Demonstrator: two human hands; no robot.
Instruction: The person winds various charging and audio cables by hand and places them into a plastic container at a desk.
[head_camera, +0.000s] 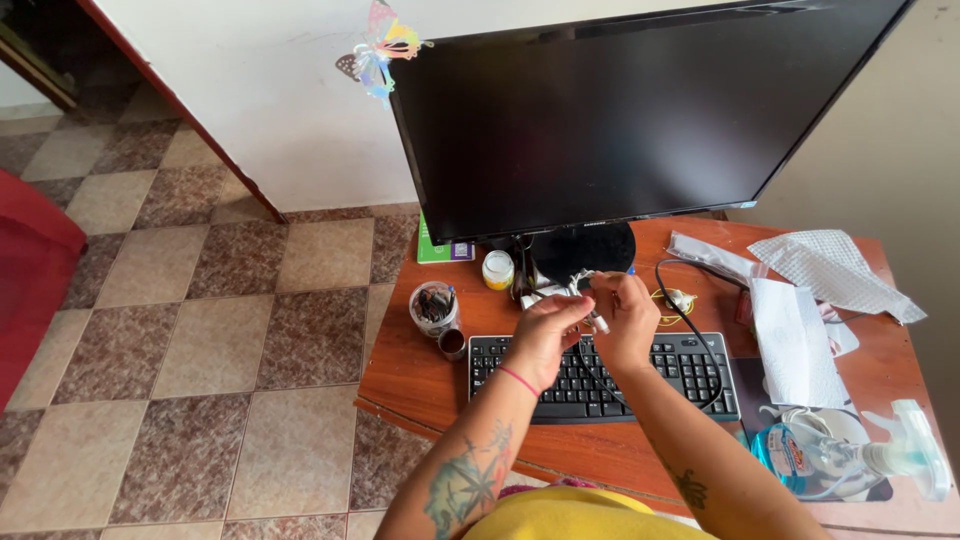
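Hands — left hand (545, 330) and right hand (625, 318) — fingers pinched on white cable (598, 322); pens in clear cup (434, 307).

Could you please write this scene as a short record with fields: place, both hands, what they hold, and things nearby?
place: wooden desk beside a tiled floor
left hand: raised above the keyboard, fingers pinching a thin black cable
right hand: raised next to the left, grip closed on the cable's white end
behind hands: dark monitor on a round stand
left of keyboard: clear cup of pens, small yellow-lidded jar
right side: paper towels, spray bottle
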